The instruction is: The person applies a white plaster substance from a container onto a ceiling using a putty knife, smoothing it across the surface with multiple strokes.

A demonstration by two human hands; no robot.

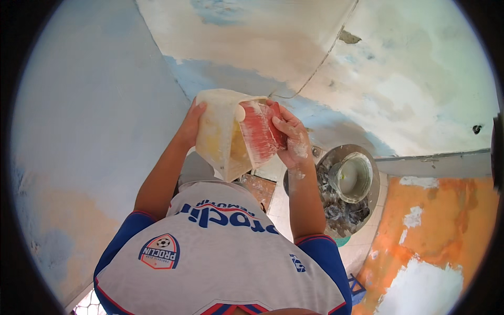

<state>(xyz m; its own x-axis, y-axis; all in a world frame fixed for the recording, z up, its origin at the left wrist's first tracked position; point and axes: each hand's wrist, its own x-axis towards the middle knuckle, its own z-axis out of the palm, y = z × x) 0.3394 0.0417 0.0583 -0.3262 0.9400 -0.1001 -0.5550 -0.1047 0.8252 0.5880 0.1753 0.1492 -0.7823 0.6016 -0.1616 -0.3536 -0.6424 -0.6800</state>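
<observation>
My left hand [192, 123] is closed round the left side of a cream plastic container [214, 123], with yellowish stains on its walls. The container is tilted, and its open side turns to the right. My right hand [293, 135], spotted with white paste, grips a red putty spreader [258, 131] by its right edge. White streaks cover the spreader's flat face. Its left edge lies at the mouth of the container, against or just inside the rim. What is deeper in the container cannot be seen.
Below right, a round bucket [353, 179] with whitish contents stands on a round, dark, smeared surface [336, 207]. Patchy blue, white and beige wall [252, 58] rises ahead. On the right is an orange wall [436, 220] with white patches. A blue object [357, 290] sits at lower right.
</observation>
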